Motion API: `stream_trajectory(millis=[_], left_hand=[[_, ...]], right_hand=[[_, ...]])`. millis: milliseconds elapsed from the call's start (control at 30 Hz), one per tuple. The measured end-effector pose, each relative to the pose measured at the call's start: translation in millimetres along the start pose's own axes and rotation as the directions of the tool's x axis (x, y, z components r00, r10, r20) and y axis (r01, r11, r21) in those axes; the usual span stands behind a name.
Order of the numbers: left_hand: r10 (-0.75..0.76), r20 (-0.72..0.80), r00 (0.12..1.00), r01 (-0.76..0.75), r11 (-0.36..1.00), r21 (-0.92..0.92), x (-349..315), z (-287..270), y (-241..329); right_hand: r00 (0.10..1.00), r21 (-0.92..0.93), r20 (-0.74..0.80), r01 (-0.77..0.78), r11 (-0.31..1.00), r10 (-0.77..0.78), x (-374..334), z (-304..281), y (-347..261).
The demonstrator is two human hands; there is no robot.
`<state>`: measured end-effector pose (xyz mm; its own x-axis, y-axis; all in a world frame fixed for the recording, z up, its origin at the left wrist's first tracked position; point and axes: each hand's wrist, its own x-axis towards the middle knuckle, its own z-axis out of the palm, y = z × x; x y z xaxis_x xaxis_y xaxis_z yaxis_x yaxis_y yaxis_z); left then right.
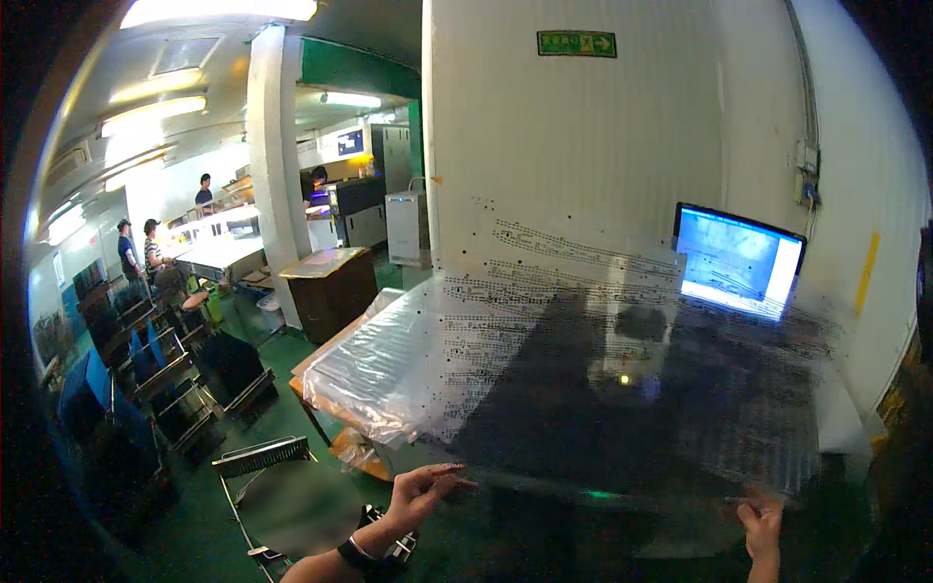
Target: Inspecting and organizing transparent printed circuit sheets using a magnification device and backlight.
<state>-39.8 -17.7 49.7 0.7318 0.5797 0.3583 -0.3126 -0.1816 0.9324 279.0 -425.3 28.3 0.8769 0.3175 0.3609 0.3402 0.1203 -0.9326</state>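
A large transparent film sheet [476, 335] printed with rows of small dark marks spreads in front of me, and the far things show through it. At its near left corner my left hand [423, 497], with a dark band on the wrist, pinches the edge. My right hand [761, 520] is closed on the near edge at the right, its fingertips partly blurred. Between the hands the sheet looks dark and shiny, with reflections on it. Beyond its far right part stands a lit monitor [739, 260], partly covered by the film.
A table with clear plastic wrap [374, 374] stands behind the sheet at left. A metal-framed rack [292, 505] is low on the left, with several racks of dark panels [146, 369] farther off. A brown cabinet [335, 291] stands by a pillar [274, 165]. People work in the background.
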Motion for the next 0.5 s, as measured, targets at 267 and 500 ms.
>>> stream_trajectory(millis=[267, 500], left_hand=[[0.068, 0.033, 0.997, -0.069, 0.997, 0.029, 27, 4, 15], [0.082, -0.032, 0.996, -0.079, 0.993, 0.090, 70, 10, 31]], right_hand=[[0.998, 0.183, 0.059, -0.047, 0.982, 0.037, 25, 24, -34], [0.996, -0.139, 0.088, 0.021, 0.990, -0.009, 78, -9, 3]])
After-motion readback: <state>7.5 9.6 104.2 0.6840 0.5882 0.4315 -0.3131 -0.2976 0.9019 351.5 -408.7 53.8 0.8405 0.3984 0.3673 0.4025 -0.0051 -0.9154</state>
